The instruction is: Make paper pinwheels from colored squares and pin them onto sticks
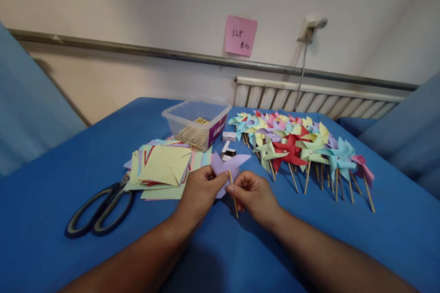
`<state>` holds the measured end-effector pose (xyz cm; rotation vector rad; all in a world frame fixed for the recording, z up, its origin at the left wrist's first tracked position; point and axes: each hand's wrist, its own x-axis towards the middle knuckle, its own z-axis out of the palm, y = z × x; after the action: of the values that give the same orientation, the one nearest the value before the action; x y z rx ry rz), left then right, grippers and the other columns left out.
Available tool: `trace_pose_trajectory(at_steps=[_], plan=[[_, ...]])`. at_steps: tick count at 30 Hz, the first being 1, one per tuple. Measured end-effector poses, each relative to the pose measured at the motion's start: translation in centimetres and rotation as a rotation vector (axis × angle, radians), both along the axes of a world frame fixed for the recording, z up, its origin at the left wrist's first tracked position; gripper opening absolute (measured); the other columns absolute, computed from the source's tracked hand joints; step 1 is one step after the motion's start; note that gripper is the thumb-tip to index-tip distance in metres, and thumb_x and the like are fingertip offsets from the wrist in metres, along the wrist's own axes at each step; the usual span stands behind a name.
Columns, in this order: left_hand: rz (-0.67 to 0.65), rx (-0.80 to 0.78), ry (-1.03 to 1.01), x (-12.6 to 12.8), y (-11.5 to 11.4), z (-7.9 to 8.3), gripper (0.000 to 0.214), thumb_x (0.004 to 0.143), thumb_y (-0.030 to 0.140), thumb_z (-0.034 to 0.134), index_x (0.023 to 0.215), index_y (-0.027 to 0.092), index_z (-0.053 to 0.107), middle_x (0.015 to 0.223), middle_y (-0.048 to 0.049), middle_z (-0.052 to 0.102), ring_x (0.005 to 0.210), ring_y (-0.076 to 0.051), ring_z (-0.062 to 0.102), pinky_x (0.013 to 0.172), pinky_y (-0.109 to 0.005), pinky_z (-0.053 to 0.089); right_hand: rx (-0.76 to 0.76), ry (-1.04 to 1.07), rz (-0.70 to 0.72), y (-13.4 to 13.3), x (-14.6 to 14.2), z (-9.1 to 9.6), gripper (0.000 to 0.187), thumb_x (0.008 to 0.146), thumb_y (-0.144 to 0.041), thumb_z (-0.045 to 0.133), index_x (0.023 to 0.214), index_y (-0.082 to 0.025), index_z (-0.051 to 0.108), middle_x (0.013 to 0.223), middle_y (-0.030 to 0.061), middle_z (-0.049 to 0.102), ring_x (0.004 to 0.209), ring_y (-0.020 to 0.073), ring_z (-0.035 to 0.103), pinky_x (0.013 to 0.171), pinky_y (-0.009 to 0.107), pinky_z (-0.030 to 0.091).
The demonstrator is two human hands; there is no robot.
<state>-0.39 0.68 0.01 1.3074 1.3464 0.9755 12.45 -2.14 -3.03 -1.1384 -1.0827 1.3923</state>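
Note:
Between my hands is a purple paper pinwheel with a thin wooden stick against its back. My left hand is closed on the paper, its thumb close to the top of the stick. The fingers of my right hand pinch the stick just below the paper. Part of the pinwheel is hidden behind my fingers. Just beyond it lies a small opened box with dark contents, and behind that a closed small white box.
Left of my hands lie a stack of coloured paper squares and large dark-handled scissors. A clear plastic tub holds wooden sticks. Many finished pinwheels spread across the right side of the blue-covered table.

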Motion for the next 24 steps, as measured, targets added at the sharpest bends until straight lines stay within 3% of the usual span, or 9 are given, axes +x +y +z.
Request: trace_pose_trajectory(at_steps=[24], plan=[[-0.004, 0.023, -0.040, -0.27, 0.14, -0.35, 0.030, 0.066, 0.041, 0.068, 0.071, 0.012, 0.065, 0.056, -0.0006, 0.059, 0.046, -0.009, 0.046, 0.043, -0.020, 0.033, 0.039, -0.004, 0.006, 0.13, 0.33, -0.31, 0.034, 0.072, -0.049, 0.065, 0.067, -0.017, 0.052, 0.050, -0.0052, 0.055, 0.035, 0.0049, 0.044, 0.036, 0.018, 0.031]])
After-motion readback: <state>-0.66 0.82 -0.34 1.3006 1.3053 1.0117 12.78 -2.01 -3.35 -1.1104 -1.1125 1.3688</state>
